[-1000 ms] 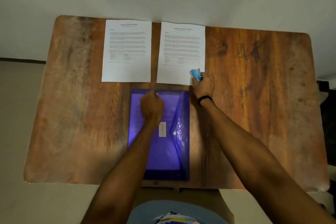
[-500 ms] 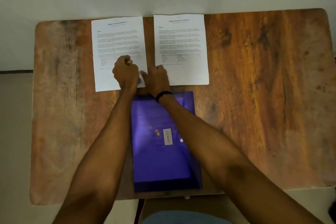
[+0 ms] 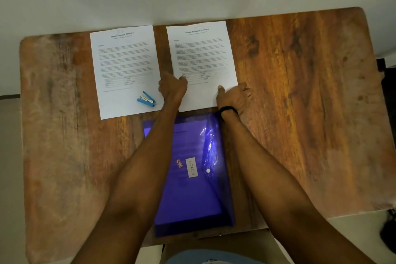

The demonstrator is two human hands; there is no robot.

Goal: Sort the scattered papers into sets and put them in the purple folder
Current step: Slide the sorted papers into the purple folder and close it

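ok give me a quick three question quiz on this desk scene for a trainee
1. True or false: the small blue stapler lies on the left white printed sheet.
2. Fill in: the purple plastic folder lies ___ the person than both sheets.
3. The left hand and right hand both touch: A) the stapler B) the right white printed sheet C) the folder.
Key: 1 true; 2 nearer; 3 B.

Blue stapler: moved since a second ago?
Yes. The small blue stapler went left: it was at the right white printed sheet's lower right corner, in the right hand; now it lies loose on the left white printed sheet's lower right corner.
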